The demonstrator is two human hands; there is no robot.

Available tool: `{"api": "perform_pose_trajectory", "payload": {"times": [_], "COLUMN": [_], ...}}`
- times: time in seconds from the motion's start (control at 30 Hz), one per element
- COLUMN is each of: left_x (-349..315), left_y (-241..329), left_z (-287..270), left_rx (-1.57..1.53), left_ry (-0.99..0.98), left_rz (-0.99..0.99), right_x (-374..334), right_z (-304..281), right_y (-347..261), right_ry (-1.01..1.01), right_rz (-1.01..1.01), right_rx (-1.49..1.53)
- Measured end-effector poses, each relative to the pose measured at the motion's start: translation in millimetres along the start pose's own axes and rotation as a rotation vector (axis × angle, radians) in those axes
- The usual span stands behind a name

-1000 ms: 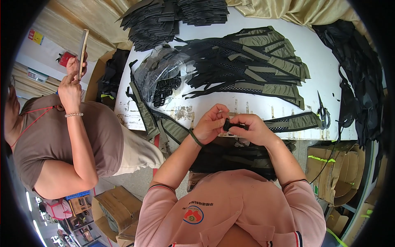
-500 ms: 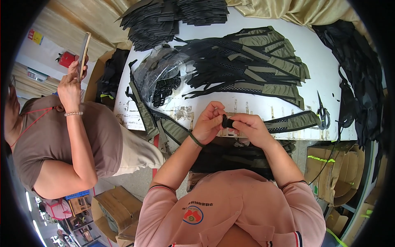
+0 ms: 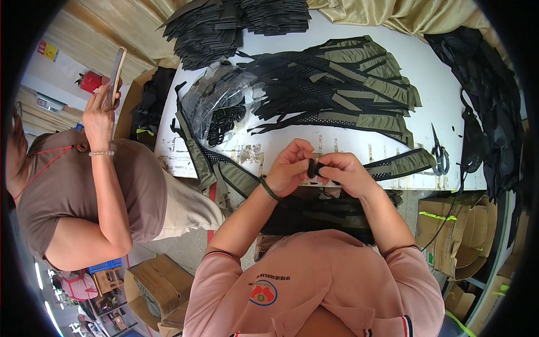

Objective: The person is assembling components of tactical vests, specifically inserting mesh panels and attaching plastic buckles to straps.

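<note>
Counts, relative to white table [image 3: 449, 84]: one pair of scissors [image 3: 439, 153] at its right near edge; one clear bag of black buckles [image 3: 222, 109] at left; two stacks of black pieces [image 3: 238, 22] at far edge; one person's phone [image 3: 116, 70] off left.

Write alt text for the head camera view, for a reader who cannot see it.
A person's left hand and right hand pinch a small black buckle above a white table piled with olive-and-black straps. At left, another person holds up a phone.

Black buckle [image 3: 312, 167], olive-and-black mesh straps [image 3: 359, 90], white table [image 3: 438, 84]
</note>
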State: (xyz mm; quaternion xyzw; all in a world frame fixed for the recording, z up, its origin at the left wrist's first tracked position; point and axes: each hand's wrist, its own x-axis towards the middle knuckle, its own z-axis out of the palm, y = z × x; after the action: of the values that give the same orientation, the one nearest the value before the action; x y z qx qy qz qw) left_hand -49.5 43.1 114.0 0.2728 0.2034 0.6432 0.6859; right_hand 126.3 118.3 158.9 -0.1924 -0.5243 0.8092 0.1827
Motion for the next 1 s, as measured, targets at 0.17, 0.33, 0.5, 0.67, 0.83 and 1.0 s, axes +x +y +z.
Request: {"api": "perform_pose_trajectory", "payload": {"times": [0.17,0.33,0.5,0.67,0.83,1.0], "left_x": [2.1,1.4,1.0,2.8,1.0,0.1], "left_y": [2.2,-2.5,-5.6,-3.6,-2.6,-5.9], "left_z": [6.3,1.3,0.8,3.8,2.5,0.1], "left_rx": [0.003,0.043,0.102,0.149,0.132,0.115], "left_ry": [-0.004,0.028,0.060,0.026,0.063,0.064], "left_rz": [-0.056,-0.026,0.024,-0.010,-0.022,-0.026], "right_x": [-3.2,-7.5,-12.1,-13.0,-14.7,-15.1], "right_z": [-4.6,2.9,10.2,7.6,9.3,10.3], "right_y": [-2.3,-10.8,-20.4,-20.4,-26.1,-23.8], "right_ry": [-0.036,0.001,0.047,0.018,0.002,0.090], "right_rz": [0.027,-0.060,-0.143,-0.366,-0.376,-0.407], "right_rx": [-0.076,-0.318,-0.592,-0.904,-0.935,-0.915]}}
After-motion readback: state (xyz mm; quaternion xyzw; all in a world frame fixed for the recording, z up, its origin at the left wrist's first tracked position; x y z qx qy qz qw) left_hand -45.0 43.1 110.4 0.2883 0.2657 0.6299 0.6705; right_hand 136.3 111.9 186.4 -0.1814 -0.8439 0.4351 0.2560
